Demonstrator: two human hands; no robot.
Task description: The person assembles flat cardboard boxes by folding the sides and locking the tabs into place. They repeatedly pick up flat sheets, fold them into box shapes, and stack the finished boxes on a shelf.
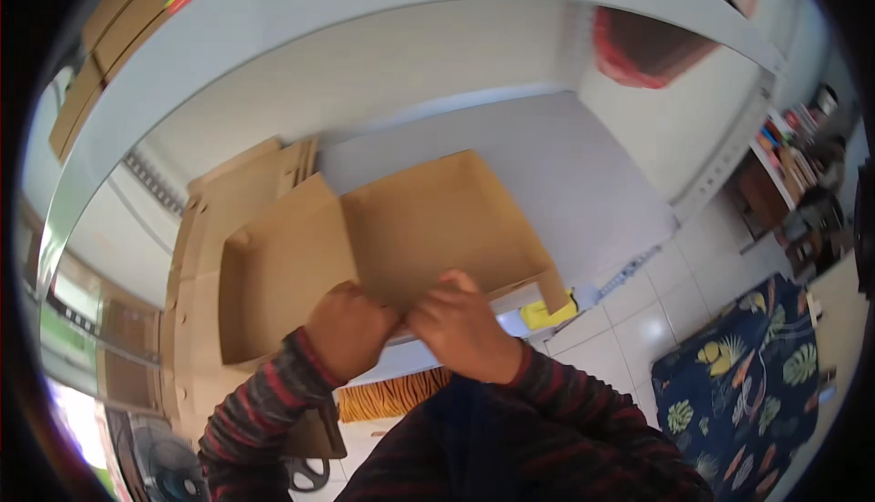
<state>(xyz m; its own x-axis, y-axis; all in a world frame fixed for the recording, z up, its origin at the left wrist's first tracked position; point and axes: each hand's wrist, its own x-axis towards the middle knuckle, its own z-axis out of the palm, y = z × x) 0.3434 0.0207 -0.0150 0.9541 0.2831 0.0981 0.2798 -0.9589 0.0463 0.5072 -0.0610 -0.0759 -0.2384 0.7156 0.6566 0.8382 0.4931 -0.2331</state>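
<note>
Hands: two, the left hand [351, 329] and the right hand [463, 324], side by side and closed on the near edge of one box.
Open cardboard boxes: one, the half-folded cardboard box [401, 238] just beyond the hands, on the surface [583, 174].
Flat cardboard stacks: one, the stack of flat cardboard [228, 192] to the left of the hands; the sheets in it cannot be counted.
Yellow objects: one, a small yellow thing [547, 313] just right of the right hand.
Leaf-print cloths: one, a dark leaf-print cloth [738, 374] well to the right.
Fans: one, a fan [169, 466] below the left hand.
</note>
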